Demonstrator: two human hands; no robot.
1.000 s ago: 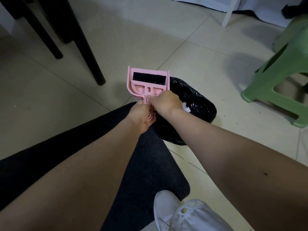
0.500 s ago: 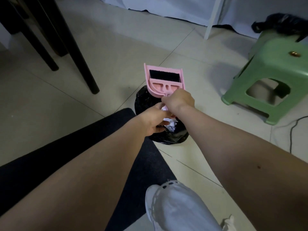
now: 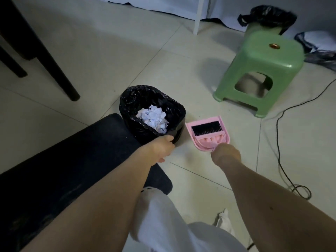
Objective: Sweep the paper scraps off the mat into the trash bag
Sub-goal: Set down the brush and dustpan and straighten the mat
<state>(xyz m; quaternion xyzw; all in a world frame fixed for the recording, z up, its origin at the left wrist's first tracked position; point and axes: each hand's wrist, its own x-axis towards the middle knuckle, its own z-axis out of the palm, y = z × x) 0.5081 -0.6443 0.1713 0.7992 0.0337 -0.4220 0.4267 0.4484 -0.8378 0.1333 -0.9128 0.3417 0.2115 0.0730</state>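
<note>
**Pink, black and green on a pale floor**

The dustpan is pink all over, and the brush lying in it has black bristles on a pink back. The trash bag is glossy black; the paper scraps inside are white with a faint blue cast. The mat is plain dark charcoal. The stool is light green with a brass-coloured dot on its seat. The floor is cream tile with thin grey joints. A black cable crosses it. The trouser leg is white.
</note>
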